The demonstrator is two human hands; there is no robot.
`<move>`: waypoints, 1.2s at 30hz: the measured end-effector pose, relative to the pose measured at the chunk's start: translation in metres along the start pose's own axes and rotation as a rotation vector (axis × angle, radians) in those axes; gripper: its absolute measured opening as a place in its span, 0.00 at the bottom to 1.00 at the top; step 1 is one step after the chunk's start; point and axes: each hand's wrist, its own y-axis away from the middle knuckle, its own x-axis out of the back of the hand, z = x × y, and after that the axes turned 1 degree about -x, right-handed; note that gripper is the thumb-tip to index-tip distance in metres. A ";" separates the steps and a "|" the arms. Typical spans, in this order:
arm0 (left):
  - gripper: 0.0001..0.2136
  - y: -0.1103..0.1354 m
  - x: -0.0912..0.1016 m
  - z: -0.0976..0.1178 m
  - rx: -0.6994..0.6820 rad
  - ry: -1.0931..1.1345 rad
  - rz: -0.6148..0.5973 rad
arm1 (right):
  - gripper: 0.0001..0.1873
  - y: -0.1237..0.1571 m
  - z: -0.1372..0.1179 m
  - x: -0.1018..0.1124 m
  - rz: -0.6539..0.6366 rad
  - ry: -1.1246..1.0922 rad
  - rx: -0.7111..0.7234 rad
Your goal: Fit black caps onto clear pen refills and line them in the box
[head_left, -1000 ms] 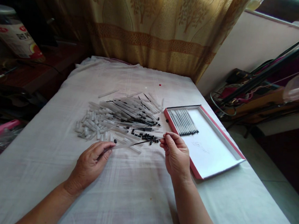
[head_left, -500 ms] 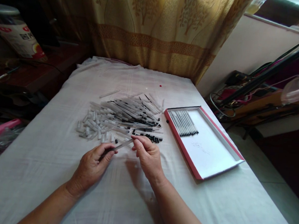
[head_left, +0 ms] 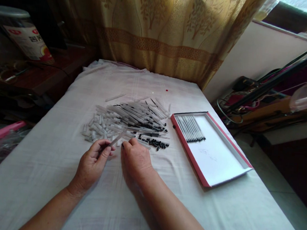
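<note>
The right hand (head_left: 137, 159) has dropped away from the slim translucent plastic tube (head_left: 117, 138) and come down to the cloth on the near side of the pile, at a small black plastic plug (head_left: 122, 146). From where I stand, its fingers are bunched with the knuckles up; the tips are mostly hidden, so I can't tell whether they have closed on the plug or only touch it. The left hand (head_left: 92, 163) holds the tube pinched between thumb and curled fingers, its free end slanting up and to the right, raised over the white checked tablecloth (head_left: 89, 212).

Just past the hands lies a heap of short, clear plastic caps (head_left: 96, 124) on the left, and on the right a cluster of loose black plugs (head_left: 158, 143). To the right of these sits a shallow, red-edged cardboard tray (head_left: 191, 153), a tidy row of black-ended pens (head_left: 191, 129) lying in its far left corner. Behind the caps spreads a tangled pile of long translucent tubes (head_left: 135, 111), with a tiny red piece (head_left: 166, 90) farther back. A gold curtain patterned with trees (head_left: 160, 30) hangs beyond the table.
</note>
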 end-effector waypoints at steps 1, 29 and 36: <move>0.16 0.000 0.000 -0.001 0.003 -0.010 -0.006 | 0.14 -0.002 -0.001 -0.001 0.002 0.025 -0.007; 0.09 0.008 -0.006 0.009 -0.488 -0.450 -0.197 | 0.08 0.049 0.058 0.008 0.258 -1.250 -0.196; 0.08 0.008 -0.004 0.006 -0.514 -0.473 -0.229 | 0.10 0.055 0.068 0.007 0.370 -0.888 0.041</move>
